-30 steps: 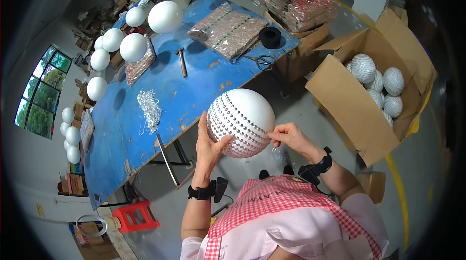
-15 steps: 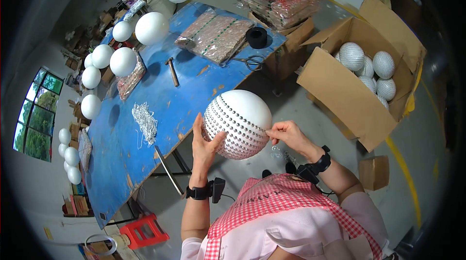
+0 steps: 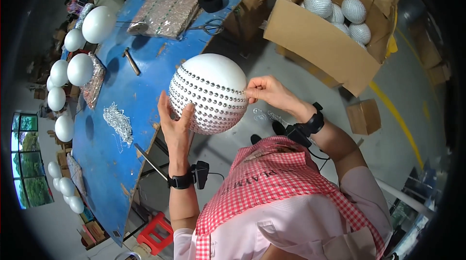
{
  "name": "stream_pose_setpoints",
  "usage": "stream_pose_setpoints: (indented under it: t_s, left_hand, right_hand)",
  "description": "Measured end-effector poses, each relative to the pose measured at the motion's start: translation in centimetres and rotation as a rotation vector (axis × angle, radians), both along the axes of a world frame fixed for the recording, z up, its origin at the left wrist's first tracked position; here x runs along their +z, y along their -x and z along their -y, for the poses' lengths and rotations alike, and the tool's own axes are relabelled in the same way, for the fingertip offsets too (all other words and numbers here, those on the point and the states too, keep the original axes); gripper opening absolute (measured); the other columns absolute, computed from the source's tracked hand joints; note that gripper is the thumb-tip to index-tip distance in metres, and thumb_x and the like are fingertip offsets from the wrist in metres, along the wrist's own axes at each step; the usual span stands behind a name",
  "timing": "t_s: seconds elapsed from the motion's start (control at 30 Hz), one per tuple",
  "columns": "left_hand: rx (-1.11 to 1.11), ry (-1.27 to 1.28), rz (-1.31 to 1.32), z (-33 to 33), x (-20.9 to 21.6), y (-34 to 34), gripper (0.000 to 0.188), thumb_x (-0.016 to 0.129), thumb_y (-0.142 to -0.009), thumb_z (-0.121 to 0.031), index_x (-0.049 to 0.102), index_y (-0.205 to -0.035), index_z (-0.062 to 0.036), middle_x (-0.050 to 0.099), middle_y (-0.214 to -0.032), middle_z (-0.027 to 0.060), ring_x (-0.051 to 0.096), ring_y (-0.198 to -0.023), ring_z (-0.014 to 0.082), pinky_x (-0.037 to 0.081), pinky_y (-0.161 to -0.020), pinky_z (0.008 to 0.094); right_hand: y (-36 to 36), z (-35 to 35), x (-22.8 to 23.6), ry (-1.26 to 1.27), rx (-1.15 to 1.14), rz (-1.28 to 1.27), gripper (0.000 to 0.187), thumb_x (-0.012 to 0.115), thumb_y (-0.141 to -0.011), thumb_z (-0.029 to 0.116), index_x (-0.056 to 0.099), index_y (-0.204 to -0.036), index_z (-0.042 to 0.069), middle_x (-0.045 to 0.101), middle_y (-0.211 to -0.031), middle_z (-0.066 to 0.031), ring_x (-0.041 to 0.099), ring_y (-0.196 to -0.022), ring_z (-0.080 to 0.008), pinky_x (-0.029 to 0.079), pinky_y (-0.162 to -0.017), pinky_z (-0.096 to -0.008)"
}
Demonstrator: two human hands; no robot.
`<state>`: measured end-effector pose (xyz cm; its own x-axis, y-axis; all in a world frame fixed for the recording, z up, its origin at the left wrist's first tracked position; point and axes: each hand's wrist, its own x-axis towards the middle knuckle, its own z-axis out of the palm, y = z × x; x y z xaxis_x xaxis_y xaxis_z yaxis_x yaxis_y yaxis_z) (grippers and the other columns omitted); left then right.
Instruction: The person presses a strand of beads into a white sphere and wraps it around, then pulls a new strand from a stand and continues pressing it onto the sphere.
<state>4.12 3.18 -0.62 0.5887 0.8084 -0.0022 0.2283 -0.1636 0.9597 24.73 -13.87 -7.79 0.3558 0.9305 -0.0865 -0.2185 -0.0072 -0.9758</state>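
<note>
A large white ball (image 3: 218, 69) is held up in front of me, off the near edge of the blue table. Rows of silver beads (image 3: 208, 100) wrap its lower part, while the top is bare white. My left hand (image 3: 175, 123) grips the ball's lower left side, thumb and fingers spread against it. At the right side, level with the uppermost row, my right hand (image 3: 272, 94) pinches with thumb and forefinger at the end of the bead strand. Below that hand a loose length of bead chain (image 3: 264, 114) dangles.
On the blue table (image 3: 141, 61) lie a bead-chain heap (image 3: 118, 123), a hammer (image 3: 131, 61), scissors (image 3: 212, 26), black tape (image 3: 210, 1) and a wrapped bundle (image 3: 165, 12). White balls (image 3: 80, 69) appear at left. A carton (image 3: 323, 41) of beaded balls stands right; a red stool (image 3: 156, 233) sits lower left.
The view has shifted, so the table and carton sit higher and further left. The ball looks slightly turned, its bead rows more level. Both hands keep their hold.
</note>
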Motion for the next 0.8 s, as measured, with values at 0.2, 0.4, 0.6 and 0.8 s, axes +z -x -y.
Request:
stream_pose_setpoints:
  t_s: [0.2, 0.4, 0.6, 0.8]
  left_hand:
    - [0.018, -0.053, -0.022, 0.0, -0.8, 0.1, 0.087, 0.076, -0.082, -0.033, 0.027, -0.148, -0.0017, 0.034, -0.146, 0.0291, 0.036, -0.135, 0.0363, 0.03, -0.11, 0.0456]
    - [-0.017, -0.029, -0.034, 0.7, -0.5, -0.1, 0.087, 0.074, -0.084, -0.033, 0.025, -0.149, -0.0035, 0.028, -0.149, 0.0284, 0.032, -0.136, 0.0357, 0.03, -0.11, 0.0453]
    - [-0.006, -0.035, -0.003, 0.9, -0.7, 0.0, 0.087, 0.073, -0.085, -0.031, 0.022, -0.149, -0.0037, 0.027, -0.15, 0.0276, 0.03, -0.138, 0.0343, 0.029, -0.111, 0.0441]
    - [0.004, -0.191, 0.079, 3.0, -2.2, 0.0, 0.085, 0.072, -0.087, -0.023, 0.019, -0.151, -0.0039, 0.028, -0.151, 0.0265, 0.035, -0.135, 0.0321, 0.029, -0.111, 0.0397]
  right_hand:
    - [-0.7, 0.2, 1.4, 0.171, 0.025, 0.098, 0.024, 0.065, -0.091, 0.021, 0.062, -0.075, 0.003, 0.062, -0.07, -0.0013, 0.057, -0.065, -0.0067, 0.045, -0.062, -0.0211]
    - [0.0, 0.2, -0.3, 0.158, -0.065, -0.033, 0.036, 0.07, -0.087, 0.032, 0.057, -0.064, 0.008, 0.054, -0.056, 0.0025, 0.049, -0.052, -0.0055, 0.036, -0.05, -0.0218]
    - [-0.1, 0.1, -2.9, 0.296, -0.021, -0.138, 0.04, 0.073, -0.085, 0.04, 0.057, -0.065, 0.009, 0.042, -0.054, 0.006, 0.037, -0.048, -0.0056, 0.029, -0.045, -0.0236]
    - [0.3, 1.8, -5.0, 0.272, -0.181, -0.133, 0.039, 0.07, -0.087, 0.038, 0.058, -0.068, 0.007, 0.047, -0.056, 0.0033, 0.043, -0.05, -0.0079, 0.033, -0.047, -0.0244]
